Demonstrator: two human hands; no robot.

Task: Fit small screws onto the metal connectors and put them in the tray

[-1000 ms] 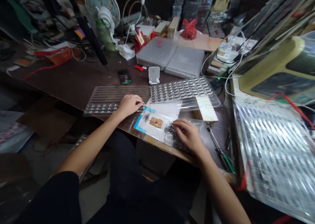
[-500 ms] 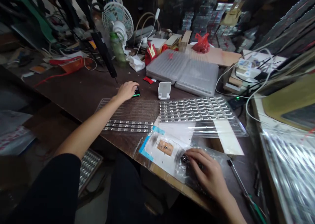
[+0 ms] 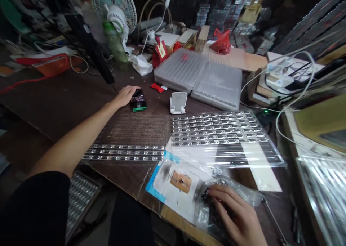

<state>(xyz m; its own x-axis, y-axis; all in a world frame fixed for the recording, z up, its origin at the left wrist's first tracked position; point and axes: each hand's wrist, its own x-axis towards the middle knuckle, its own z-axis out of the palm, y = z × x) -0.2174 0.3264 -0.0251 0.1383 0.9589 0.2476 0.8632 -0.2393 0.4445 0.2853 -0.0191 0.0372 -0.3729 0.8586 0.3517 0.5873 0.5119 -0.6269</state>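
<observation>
My left hand [image 3: 127, 96] is at the left edge of a phone [image 3: 138, 101] lying on the dark table; its fingers are bent and partly hidden. My right hand [image 3: 233, 207] reaches over a clear plastic bag [image 3: 203, 213] of small dark parts [image 3: 205, 195], fingertips among them. Beside the bag lies a white sheet with blue tape and an orange-brown piece [image 3: 180, 181] with a small dark part on it. Behind, a clear tray [image 3: 273, 159] holds rows of metal connectors, and three more rows [image 3: 124, 152] lie left of it.
A white phone stand [image 3: 178, 102] stands behind the trays, with stacked clear trays [image 3: 216, 84] beyond. A black screwdriver [image 3: 94, 55] hangs at upper left, near a fan [image 3: 115, 12]. A metal tool [image 3: 274, 217] lies right of my right hand.
The view has shifted closer to the table. More of the phone shows beside my left hand. My right hand remains at the bag's small parts.
</observation>
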